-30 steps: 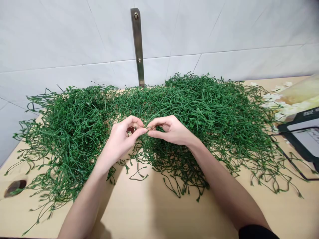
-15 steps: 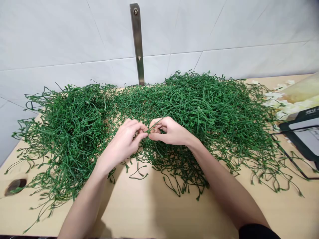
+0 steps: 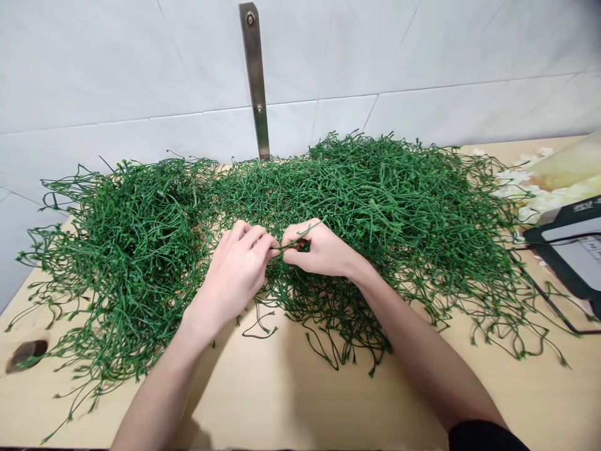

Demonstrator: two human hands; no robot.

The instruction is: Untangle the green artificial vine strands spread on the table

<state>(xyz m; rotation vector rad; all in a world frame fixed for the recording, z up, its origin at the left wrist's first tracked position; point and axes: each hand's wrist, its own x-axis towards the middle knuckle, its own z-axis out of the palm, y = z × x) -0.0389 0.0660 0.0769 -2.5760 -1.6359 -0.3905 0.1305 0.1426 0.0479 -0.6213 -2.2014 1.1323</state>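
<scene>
The left hand [image 3: 239,266] and right hand [image 3: 322,252] both pinch one thin green stem [image 3: 307,230] at the near middle of the tangled stem heap [image 3: 399,200] on the worktop [image 3: 282,401]. A hard tug could snap it, or drag snagged neighbours off the heap.

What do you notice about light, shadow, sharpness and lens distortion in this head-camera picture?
Head view: soft, even light, no glare on the wall; faint arm shadows fall on the table; the wide lens bows the wall's tile joints; left hand, right hand and the stem they pinch are sharp.
</scene>
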